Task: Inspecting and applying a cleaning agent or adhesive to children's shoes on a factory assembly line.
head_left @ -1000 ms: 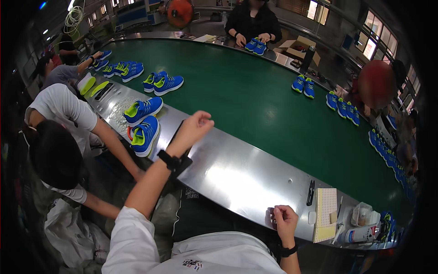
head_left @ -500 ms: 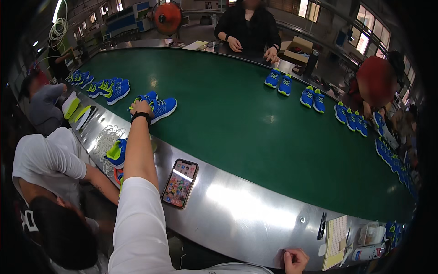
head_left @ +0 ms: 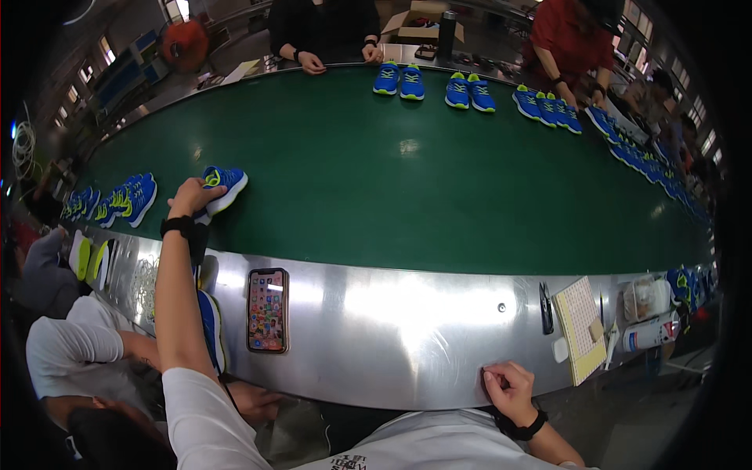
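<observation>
Stretched out at the left, my left hand [head_left: 196, 196] is closed on the heel end of a blue sneaker [head_left: 226, 190] with a lime-green lining and white sole, over the green belt. My fingers and wrist cover part of what lies beneath them. My right hand [head_left: 511, 388] rests on the near metal edge, its fingers curled in a loose fist with nothing showing in them. A smartphone [head_left: 268, 311] with a lit screen lies on the metal ledge, right of my left forearm. Partly behind that forearm stands another blue sneaker [head_left: 211, 330].
More blue sneakers [head_left: 139, 200] stand left on the green belt [head_left: 376, 196]; sneaker pairs [head_left: 399, 81] line its far side. A notepad [head_left: 580, 329], black snips [head_left: 546, 308] and a white bottle [head_left: 652, 332] lie right. Co-workers sit left [head_left: 94, 352] and across [head_left: 325, 31].
The view has turned, so the far sneakers and co-workers appear further left and higher. My left hand stays at the sneakers on the belt. My right hand remains curled at the edge.
</observation>
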Available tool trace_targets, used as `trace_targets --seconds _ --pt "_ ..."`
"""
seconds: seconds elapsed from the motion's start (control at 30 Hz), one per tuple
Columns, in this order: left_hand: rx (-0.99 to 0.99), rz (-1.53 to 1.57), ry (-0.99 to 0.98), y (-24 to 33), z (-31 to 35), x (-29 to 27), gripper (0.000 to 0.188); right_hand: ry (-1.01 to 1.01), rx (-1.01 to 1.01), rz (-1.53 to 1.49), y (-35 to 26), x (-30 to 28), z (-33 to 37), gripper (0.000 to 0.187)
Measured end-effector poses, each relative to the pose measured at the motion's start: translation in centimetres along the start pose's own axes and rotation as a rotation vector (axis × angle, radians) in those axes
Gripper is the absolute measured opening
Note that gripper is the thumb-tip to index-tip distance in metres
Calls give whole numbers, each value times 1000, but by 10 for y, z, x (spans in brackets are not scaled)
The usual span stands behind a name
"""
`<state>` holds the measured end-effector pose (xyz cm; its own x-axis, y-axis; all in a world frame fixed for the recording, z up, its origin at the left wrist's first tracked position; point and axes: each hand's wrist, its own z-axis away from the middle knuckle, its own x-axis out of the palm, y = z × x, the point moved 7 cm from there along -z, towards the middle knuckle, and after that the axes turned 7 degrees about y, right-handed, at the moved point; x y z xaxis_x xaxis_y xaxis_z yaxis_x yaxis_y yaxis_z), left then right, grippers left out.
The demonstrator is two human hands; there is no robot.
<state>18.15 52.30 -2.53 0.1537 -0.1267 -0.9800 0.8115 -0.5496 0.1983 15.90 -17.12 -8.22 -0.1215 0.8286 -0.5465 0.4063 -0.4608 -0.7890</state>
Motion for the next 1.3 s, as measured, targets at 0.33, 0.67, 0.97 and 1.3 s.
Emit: trace_targets --seconds 0.33,0.67,0.97,1.3 --pt "775 757 -582 202 399 -9 52 34 238 -463 19 -14 5 55" --pt "346 835 -494 182 476 95 46 -129 368 -153 12 -53 17 59" --pt "202 1192 -851 202 478 123 43 -82 547 -938 39 -23 32 34" --pt "-31 1755 -966 194 498 128 71 -151 744 -1167 22 -14 37 54"
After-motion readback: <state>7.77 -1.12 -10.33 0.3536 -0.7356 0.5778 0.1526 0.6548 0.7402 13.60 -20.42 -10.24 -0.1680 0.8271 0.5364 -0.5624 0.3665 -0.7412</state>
